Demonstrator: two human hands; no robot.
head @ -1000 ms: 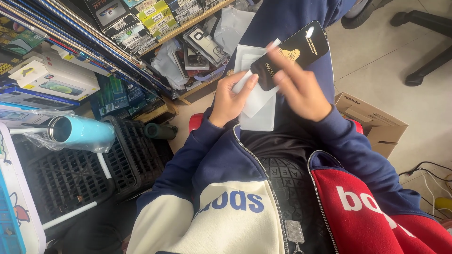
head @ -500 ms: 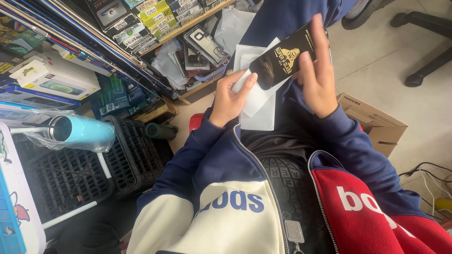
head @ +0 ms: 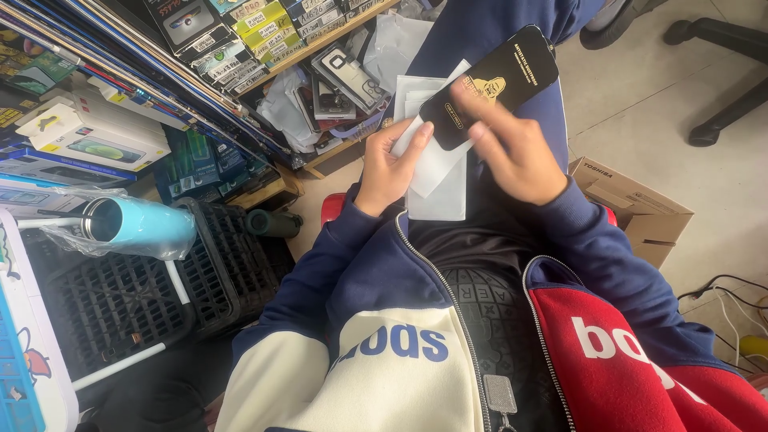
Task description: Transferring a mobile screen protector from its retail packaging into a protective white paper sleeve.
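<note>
A flat black phone-shaped panel with gold print [head: 500, 80] is held over my lap, tilted up to the right. My left hand [head: 388, 172] grips its lower left end together with white paper sheets and sleeves [head: 438, 188] that hang beneath. My right hand [head: 512, 148] lies flat on the panel's lower half, fingers spread across its face. Both hands are above my dark blue trousers.
Shelves of boxed phone accessories [head: 264, 32] fill the upper left. A light blue flask in a clear bag [head: 136, 226] rests on a black plastic crate [head: 120, 296]. A cardboard box [head: 636, 208] sits on the floor at right, with chair legs [head: 720, 72] beyond.
My right hand went up along the panel's right edge, then came back down flat over its lower face. The panel tilted slightly. My left hand kept its grip.
</note>
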